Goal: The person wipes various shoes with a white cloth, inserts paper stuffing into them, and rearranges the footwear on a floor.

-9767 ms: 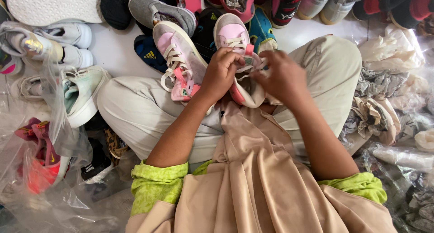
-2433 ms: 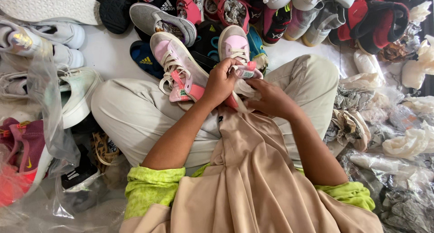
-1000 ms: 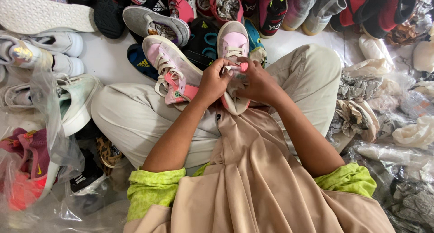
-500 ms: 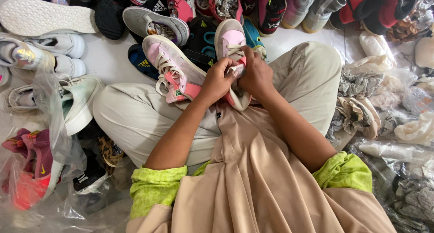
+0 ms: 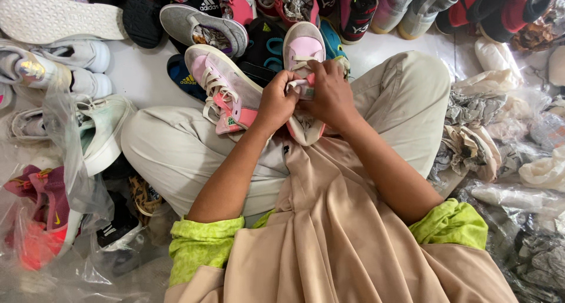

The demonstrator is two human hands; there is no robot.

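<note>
Looks like shoe resale sorting spot: mixed sneakers piled on white floor, crumpled stuffing paper, plastic bags.

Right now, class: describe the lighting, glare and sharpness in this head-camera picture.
Head view: soft, even light, weak shadows; left hand, right hand and pink shoe are sharp; clear plastic bag shows glare; the edges bow slightly.

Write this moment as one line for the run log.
left hand: grips pink low-top sneaker at tongue | right hand: on same tongue | matching pink sneaker: lies on left knee
</note>
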